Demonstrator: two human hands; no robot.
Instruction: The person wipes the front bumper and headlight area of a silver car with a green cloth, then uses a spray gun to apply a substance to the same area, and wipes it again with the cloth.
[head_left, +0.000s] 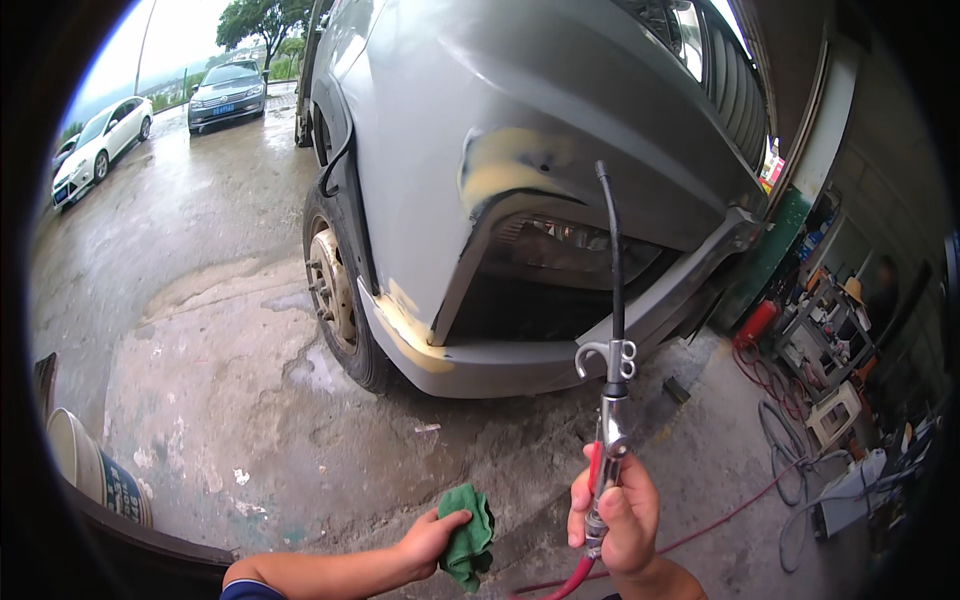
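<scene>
My right hand [625,515] is wrapped round the handle of an air blow gun [613,420], which stands upright with its long black nozzle pointing up toward the vehicle. From the gun's lower end runs a red air hose [575,582]. In my left hand [428,540] a crumpled green cloth [466,538] is gripped between thumb and fingers. Both hands are apart from the grey vehicle body [400,200] beyond them. Yellowish filler patches [515,165] show on its panel above the dark headlight opening [560,270], and more filler [410,335] covers the lower bumper corner.
A wheel [335,285] stands at the vehicle's left. White buckets [85,460] sit at the lower left. To the right are a red cylinder [760,322], a cluttered rack [825,330], a stool [840,415] and tangled hoses [790,470]. Two cars are parked outside on wet ground.
</scene>
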